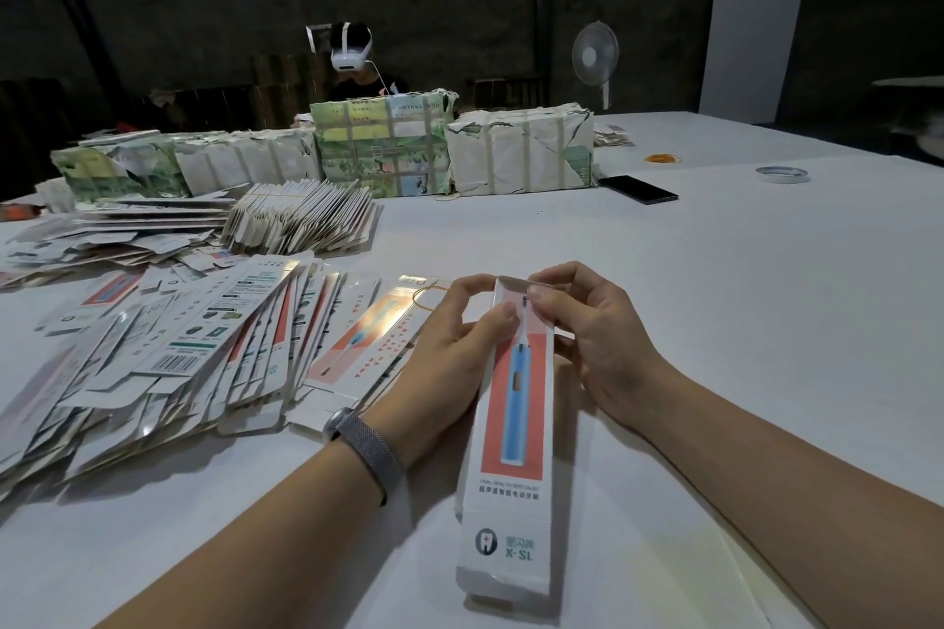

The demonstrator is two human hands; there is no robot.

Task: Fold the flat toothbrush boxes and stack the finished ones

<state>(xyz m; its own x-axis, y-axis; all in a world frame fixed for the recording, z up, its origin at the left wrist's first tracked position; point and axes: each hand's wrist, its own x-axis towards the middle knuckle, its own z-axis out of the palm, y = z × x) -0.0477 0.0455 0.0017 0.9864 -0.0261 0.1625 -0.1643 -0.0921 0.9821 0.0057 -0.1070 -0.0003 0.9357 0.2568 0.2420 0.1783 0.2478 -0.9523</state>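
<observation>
Printed card, glossy against a matt white surface (715, 322)

The toothbrush box (516, 424) is showing smooth coated cardboard, the flat boxes (204, 347) are catching glare on glossy print, the wrapped bundles (516, 153) are wearing torn, rough paper, and the wristband (365, 447) is looking like woven metal mesh.

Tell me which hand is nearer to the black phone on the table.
Right. The right hand lies below the black phone, slightly to its left; the left hand is farther left, across the toothbrush box both hold.
</observation>
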